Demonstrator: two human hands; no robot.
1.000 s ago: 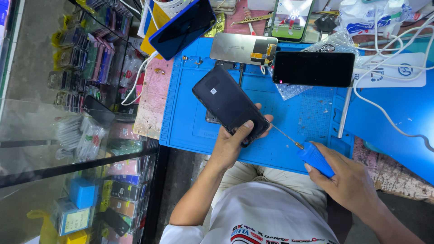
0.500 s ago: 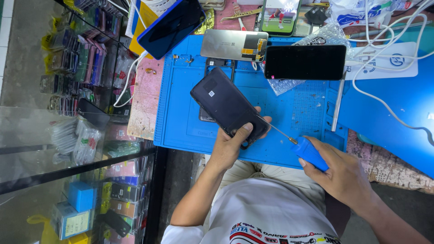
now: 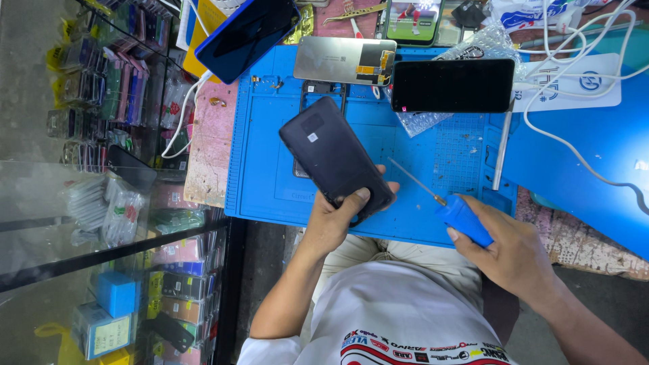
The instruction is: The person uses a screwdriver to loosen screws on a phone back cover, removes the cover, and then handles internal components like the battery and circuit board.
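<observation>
My left hand (image 3: 338,220) grips the near end of a dark phone (image 3: 332,157), which lies face down and slanted over the blue work mat (image 3: 270,176). A blue-handled screwdriver (image 3: 454,215) is held in my right hand (image 3: 510,250); its thin shaft points up-left, and the tip hangs just right of the phone, apart from it. Under the phone lies a dark phone frame (image 3: 302,122), mostly hidden.
A bare display panel (image 3: 341,61), a black phone (image 3: 451,84), a metal rod (image 3: 501,150) and a plastic bag lie on the mat's far side. A blue phone (image 3: 247,30), a lit phone (image 3: 412,17) and white cables (image 3: 574,40) sit beyond. A glass showcase (image 3: 101,203) stands left.
My right hand has drawn the screwdriver back to the right, so its tip has come away from the phone's edge. My left hand keeps its hold on the phone.
</observation>
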